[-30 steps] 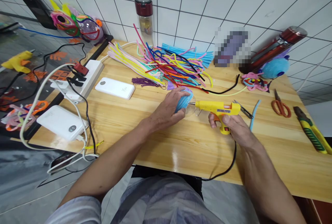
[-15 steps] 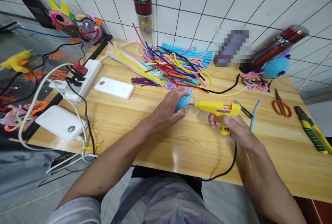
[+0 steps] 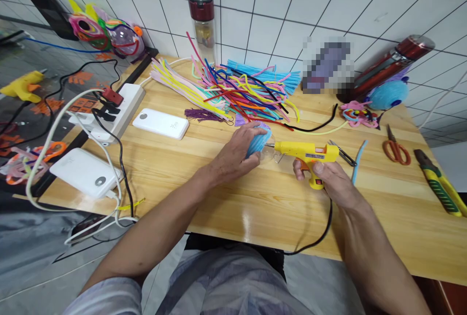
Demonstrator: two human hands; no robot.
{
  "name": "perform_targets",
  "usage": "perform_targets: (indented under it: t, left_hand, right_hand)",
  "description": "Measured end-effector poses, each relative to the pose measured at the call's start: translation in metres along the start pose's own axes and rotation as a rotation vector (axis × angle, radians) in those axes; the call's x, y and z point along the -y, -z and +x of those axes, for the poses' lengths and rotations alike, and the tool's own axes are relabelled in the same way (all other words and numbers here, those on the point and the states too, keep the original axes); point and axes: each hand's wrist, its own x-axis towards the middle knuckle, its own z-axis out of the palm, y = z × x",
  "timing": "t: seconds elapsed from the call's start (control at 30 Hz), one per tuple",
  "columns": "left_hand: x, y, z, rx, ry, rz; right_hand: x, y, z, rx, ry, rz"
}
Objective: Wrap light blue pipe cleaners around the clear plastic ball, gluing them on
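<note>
My left hand [image 3: 239, 152] is closed around a rounded piece wrapped in blue pipe cleaners [image 3: 258, 142], with a clear, see-through part showing at its right end. A purple fringe [image 3: 243, 121] pokes out above my fingers. In my right hand [image 3: 333, 178] is a yellow hot glue gun [image 3: 304, 152], its orange trigger under my fingers. The nozzle points left, its tip right at the clear end of the blue piece. A blue pipe cleaner [image 3: 359, 161] and small dark-handled tweezers [image 3: 343, 153] lie just beyond the gun.
Loose coloured pipe cleaners [image 3: 248, 91] are heaped at the back. Scissors [image 3: 396, 147] and pliers [image 3: 440, 183] lie at the right. Power banks [image 3: 160, 123] and a power strip [image 3: 118, 113] with cables occupy the left. The gun's black cord [image 3: 317, 242] hangs over the front edge.
Almost nothing differs. The glue gun's tip has shifted very slightly to the right; my left hand and the blue piece stay in place.
</note>
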Motion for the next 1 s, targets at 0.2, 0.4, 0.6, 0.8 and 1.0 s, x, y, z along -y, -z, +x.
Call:
perform_targets:
  t: [0.2,0.4,0.6,0.8,1.0]
  left_hand:
    - [0.0022,-0.0023,-0.0001,-0.014,-0.009,0.006]
    - [0.0028,-0.0011,0.0002,0.005,-0.01,0.011]
    - [0.0039,-0.0024,0.0005,-0.006,-0.021,0.015]
    - [0.0048,-0.0037,-0.0005,-0.025,-0.05,0.044]
    - [0.005,-0.003,-0.0004,-0.022,-0.058,0.053]
  right_hand:
    - [-0.0008,-0.0013,0.0014,-0.001,0.015,0.028]
    - [-0.0047,-0.0005,0.001,0.024,0.003,0.044]
    - [-0.006,0.0012,0.0003,0.037,-0.014,0.015]
    - [-0.0029,0.0008,0.0006,0.049,0.0,0.011]
    - [-0.003,-0.0011,0.0006,0.034,0.015,0.004]
